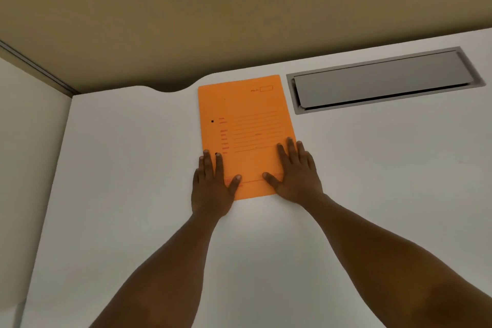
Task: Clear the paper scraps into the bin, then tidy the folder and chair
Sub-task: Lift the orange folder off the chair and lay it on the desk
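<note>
An orange folder (246, 125) lies flat and closed on the white desk (133, 168), near its far edge. My left hand (211, 189) rests palm down on the folder's near left corner, fingers spread. My right hand (295, 176) presses flat on the near right corner, fingers apart. Neither hand grips anything. No paper scraps, bin or chair are in view.
A grey metal cable hatch (383, 80) is set into the desk just right of the folder. A white side panel (29, 168) stands along the left. A beige partition wall (213, 21) rises behind the desk's curved back edge.
</note>
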Demonstrator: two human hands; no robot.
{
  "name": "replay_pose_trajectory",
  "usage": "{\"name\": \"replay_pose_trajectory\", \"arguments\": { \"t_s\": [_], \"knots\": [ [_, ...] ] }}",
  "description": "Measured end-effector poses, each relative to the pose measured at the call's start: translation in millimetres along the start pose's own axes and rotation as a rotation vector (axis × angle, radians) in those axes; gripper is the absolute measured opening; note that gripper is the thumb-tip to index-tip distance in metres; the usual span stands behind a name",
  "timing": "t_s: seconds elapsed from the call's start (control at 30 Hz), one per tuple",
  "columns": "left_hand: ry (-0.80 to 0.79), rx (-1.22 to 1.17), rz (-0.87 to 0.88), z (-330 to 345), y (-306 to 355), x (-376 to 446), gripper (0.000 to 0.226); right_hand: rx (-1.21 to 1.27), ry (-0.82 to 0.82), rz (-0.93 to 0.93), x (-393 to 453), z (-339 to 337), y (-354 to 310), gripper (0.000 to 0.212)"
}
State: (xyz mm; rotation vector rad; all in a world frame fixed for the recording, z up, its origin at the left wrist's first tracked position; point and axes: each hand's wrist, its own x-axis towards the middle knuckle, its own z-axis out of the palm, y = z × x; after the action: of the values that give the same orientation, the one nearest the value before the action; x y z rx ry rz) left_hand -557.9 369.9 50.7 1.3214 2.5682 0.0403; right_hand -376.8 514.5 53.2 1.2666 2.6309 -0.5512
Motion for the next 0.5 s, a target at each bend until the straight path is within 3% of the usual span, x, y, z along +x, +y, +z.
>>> {"name": "replay_pose_trajectory", "arguments": {
  "t_s": [0.5],
  "knots": [
    [0.089, 0.02, 0.045, 5.4, -6.5, 50.4, 0.085, -0.061, 0.19, 0.032, 38.6, 4.1, -3.9, 0.091]
  ]
}}
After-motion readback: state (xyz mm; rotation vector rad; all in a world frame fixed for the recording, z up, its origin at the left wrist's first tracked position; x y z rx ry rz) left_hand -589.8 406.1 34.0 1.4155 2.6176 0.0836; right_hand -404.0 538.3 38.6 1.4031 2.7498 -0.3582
